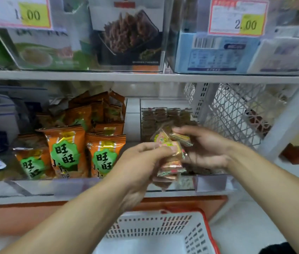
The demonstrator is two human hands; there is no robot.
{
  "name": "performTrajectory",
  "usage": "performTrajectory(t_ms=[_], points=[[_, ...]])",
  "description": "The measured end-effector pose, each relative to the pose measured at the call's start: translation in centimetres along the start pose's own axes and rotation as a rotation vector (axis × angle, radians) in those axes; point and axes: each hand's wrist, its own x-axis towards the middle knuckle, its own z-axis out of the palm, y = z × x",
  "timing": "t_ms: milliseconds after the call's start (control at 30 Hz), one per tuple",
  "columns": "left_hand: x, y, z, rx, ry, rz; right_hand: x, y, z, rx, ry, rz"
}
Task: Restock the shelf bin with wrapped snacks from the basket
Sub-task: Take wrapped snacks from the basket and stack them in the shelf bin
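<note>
A: Both hands are up at the shelf bin, and the left hand has its fingers clenched round a stack of wrapped snacks.

B: And the right hand?

A: It pinches one small packet off the top, just over the bin's brown rows.

B: Best laid flat, I'd say, lined up with those rows, one at a time.

A: The basket sits below, looking nearly empty.

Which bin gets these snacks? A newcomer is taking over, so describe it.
On the lower shelf, right of the orange packets, stands a clear bin beside the white mesh panel. Unlike its neighbours, it holds flat rows of small brown wrapped snacks.
</note>
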Motion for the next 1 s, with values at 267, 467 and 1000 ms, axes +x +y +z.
performTrajectory(t_ms=[267, 467, 1000], points=[[-0.1, -1.2, 0.3, 0.067, 0.06, 0.051, -0.3, 0.1, -2.6, -0.074, 0.122, -0.017], [-0.8, -1.2, 0.4, 0.085, 0.09, 0.059, -0.8, 1.5, -3.6, -0.363, 0.285, 0.098], [-1.5, -2.1, -0.3, 0.057, -0.013, 0.041, -1.8, 1.3, -4.3, -0.271, 0.453, -0.212]])
